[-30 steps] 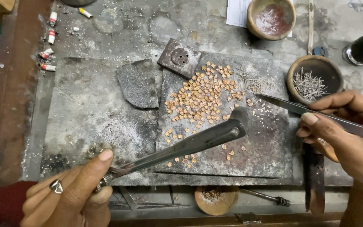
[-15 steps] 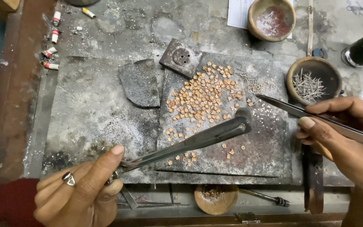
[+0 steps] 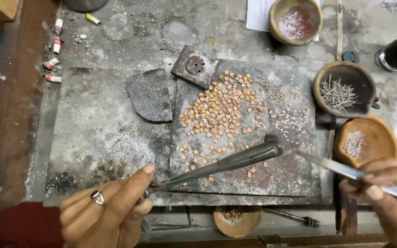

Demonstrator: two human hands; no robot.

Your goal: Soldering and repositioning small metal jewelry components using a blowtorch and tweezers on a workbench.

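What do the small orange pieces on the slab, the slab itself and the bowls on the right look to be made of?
The small pieces look like copper or a similar metal: orange-brown, thin, faintly shiny. The slab looks like slate or stone: dark grey, matte, ash-dusted, with rough edges. The bowls look like unglazed fired clay: dull brown, thick rims. The left hand holds a grey metal blowpipe-like tool; the right hand holds shiny steel tweezers.

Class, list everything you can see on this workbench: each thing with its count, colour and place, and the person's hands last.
Slab: one, grey, centre.
Small metal pieces: many, copper-coloured, on slab.
Square block: one, brown, holed, above pieces.
Stone shard: one, grey, left of pieces.
Clay bowls: four, brown, three at right, one at front edge.
Thin pins: many, silvery, in right bowls.
Metal pipe: one, dark, over slab.
Tweezers: one, silvery, right.
Stubs: several, white, upper left.
Left hand: ringed, holds pipe.
Right hand: holds tweezers.
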